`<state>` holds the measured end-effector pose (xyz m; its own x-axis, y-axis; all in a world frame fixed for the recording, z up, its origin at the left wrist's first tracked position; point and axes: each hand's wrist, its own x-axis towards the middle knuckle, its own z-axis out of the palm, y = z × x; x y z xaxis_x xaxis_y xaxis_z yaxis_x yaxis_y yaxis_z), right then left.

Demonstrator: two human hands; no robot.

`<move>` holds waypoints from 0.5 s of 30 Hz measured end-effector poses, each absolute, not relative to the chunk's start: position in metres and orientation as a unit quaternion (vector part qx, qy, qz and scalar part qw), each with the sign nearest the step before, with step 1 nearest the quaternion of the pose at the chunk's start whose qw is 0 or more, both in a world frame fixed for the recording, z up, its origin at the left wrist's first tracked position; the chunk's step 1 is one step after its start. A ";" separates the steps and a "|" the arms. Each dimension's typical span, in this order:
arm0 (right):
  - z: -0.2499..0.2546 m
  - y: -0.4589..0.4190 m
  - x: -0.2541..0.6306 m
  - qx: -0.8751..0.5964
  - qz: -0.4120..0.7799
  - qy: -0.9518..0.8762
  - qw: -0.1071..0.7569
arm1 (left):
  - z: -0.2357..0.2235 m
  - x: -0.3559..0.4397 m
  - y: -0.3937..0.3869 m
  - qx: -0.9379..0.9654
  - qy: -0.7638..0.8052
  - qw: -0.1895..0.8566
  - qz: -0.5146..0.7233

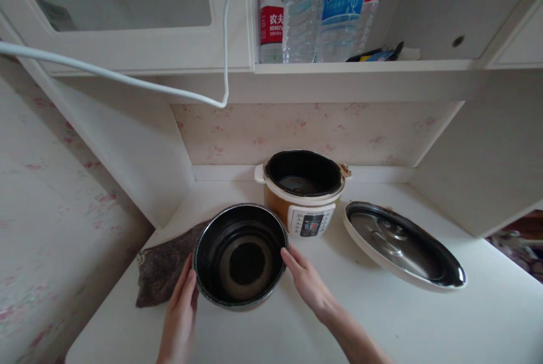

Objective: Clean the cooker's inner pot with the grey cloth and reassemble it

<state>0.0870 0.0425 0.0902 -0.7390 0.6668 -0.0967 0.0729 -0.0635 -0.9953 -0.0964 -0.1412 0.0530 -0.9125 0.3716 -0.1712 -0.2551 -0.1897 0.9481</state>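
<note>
Between my two hands is a round black inner pot (248, 262), its dark inside facing me. My left hand (182, 299) grips its left side, with the thumb near the rim. On the right side, my right hand (303, 276) holds the rim with its thumb on top and the other fingers partly hidden behind. Just behind the pot stands an electric pressure cooker body (305, 197), white and tan, uncovered, with a dark cavity and a control panel on its front. Its lid (403, 245) lies upside down to the right, metal inner side up.
A brown cloth (163, 268) lies on the white counter (339, 319), partly behind the pot and my left hand. Plastic bottles (305, 19) stand on the shelf above. A white cable (139, 84) hangs across the upper left. Cabinet panels flank the counter.
</note>
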 end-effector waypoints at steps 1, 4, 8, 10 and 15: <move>0.092 0.041 0.087 -0.271 0.668 -0.656 0.225 | 0.053 -0.093 -0.140 0.036 0.595 0.206 0.776; 0.100 0.036 0.090 -0.264 0.660 -0.662 0.238 | 0.061 -0.086 -0.139 0.008 0.583 0.205 0.786; 0.125 0.028 0.099 -0.242 0.659 -0.666 0.252 | 0.087 -0.079 -0.147 0.000 0.563 0.189 0.804; 0.145 0.026 0.105 -0.237 0.654 -0.669 0.264 | 0.108 -0.077 -0.149 0.023 0.565 0.169 0.808; 0.199 0.037 0.118 -0.251 0.618 -0.675 0.316 | 0.173 -0.075 -0.138 0.160 0.602 0.096 0.776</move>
